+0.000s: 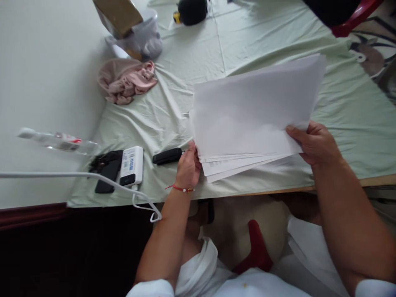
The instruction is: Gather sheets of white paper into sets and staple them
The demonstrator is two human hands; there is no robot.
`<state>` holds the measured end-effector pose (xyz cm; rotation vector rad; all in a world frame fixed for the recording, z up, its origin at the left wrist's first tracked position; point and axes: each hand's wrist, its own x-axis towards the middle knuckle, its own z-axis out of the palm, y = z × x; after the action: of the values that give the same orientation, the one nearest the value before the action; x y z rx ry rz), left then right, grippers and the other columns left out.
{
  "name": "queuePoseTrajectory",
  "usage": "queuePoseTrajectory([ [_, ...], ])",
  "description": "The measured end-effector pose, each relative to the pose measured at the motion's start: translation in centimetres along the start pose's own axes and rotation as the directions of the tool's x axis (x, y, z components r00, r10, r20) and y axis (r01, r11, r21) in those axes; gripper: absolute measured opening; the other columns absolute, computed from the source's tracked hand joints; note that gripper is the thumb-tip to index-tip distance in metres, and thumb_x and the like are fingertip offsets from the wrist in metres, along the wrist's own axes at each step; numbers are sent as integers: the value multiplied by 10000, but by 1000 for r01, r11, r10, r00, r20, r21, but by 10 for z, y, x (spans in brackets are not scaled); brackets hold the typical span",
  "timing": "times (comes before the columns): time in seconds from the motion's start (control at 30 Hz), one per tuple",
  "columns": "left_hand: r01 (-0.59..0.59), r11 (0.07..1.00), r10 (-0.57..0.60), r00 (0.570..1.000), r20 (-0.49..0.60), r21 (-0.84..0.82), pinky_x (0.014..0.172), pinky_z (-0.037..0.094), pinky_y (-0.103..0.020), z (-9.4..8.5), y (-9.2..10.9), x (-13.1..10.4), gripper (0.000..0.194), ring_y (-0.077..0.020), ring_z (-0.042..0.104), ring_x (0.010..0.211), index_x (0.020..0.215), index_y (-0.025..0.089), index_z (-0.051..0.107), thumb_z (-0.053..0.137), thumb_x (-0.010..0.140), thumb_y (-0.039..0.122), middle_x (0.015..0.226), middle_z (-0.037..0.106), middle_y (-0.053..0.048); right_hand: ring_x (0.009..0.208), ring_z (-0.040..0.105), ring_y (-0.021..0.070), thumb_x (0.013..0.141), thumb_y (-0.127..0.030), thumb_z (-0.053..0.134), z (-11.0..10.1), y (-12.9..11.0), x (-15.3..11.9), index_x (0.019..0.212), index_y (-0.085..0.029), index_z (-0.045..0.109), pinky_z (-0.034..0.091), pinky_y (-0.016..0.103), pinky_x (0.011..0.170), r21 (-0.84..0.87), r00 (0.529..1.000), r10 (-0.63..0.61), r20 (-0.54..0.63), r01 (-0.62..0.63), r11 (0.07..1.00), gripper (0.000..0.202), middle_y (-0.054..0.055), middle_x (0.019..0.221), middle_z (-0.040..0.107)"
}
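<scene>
Pale green sheet (173, 119) covering the worktop, black stapler (167, 156) lying just left of the left hand (188, 167); both hands clamping a stack of white paper (253, 115), right hand (315, 144) pinching its near-right corner; squaring edges, seemingly; next calling for even alignment.

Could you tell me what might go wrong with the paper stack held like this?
The paper stack is fanned at its lower edge and pinched only at its corners by the left hand and right hand, so sheets could slip out. The white cable dangling off the table edge could snag.
</scene>
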<state>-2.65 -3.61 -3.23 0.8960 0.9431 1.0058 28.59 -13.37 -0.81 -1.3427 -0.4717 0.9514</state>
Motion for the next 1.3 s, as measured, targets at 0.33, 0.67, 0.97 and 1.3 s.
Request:
queuePoseTrajectory([
  [0.33, -434, 859, 425, 900, 94, 271, 999, 576, -333, -4, 22, 18, 397, -217, 719, 1064, 895, 227, 719, 891, 783, 567, 927, 764, -40, 890, 712, 158, 585, -267, 994, -7, -1, 14, 847, -231, 814, 579, 313, 964, 40, 964, -243, 105, 240, 970, 320, 14, 953, 809],
  [0.67, -539, 762, 506, 841, 190, 358, 988, 557, -346, -10, 14, 31, 164, -202, 700, 976, 937, 230, 765, 804, 814, 330, 851, 717, -25, 1174, 707, 227, 583, -335, 1013, 6, -16, 3, 1018, -270, 776, 603, 320, 961, 36, 940, -314, 136, 312, 950, 500, 38, 1188, 787],
  [0.97, -506, 796, 493, 860, 129, 333, 925, 576, -346, -11, 10, 34, 142, -176, 671, 805, 759, 231, 738, 851, 737, 315, 743, 689, 1, 1127, 737, 247, 568, -306, 998, -7, -5, 8, 992, -307, 770, 636, 395, 979, 1, 984, -105, 146, 106, 994, 482, 12, 1164, 794],
  [1.3, -440, 887, 417, 893, 166, 140, 956, 573, -321, -15, 18, 37, 482, -197, 723, 952, 931, 256, 773, 993, 503, 225, 863, 749, 1, 1157, 719, 330, 538, -357, 1009, -15, -2, 6, 936, -278, 773, 611, 502, 1038, -204, 963, -187, 193, 226, 953, 470, 33, 1136, 790],
])
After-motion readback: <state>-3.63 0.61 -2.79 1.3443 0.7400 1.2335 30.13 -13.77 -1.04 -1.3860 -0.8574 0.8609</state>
